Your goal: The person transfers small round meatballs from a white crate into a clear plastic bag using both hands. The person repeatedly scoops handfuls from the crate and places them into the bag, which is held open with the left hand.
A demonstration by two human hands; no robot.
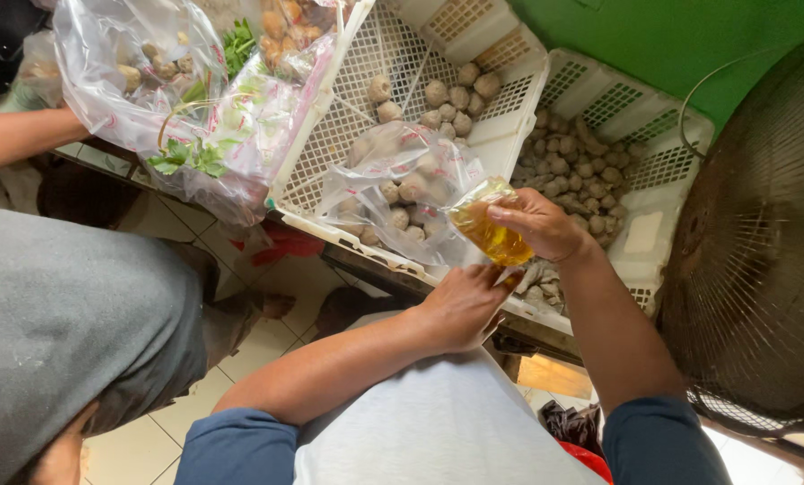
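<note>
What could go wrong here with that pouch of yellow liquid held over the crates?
The pouch of yellow liquid is pinched only between the right hand and left hand; a slip might drop or burst it onto the bagged round tubers in the white crate. The crate overhangs its support, so leaning on it could tip it.

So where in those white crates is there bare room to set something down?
The left white crate has bare mesh along its left half, between its rim and the round tubers. The right crate is crowded, apart from a strip by its right wall. Both hands, right hand and left hand, hold a yellow liquid bag at the front.
</note>
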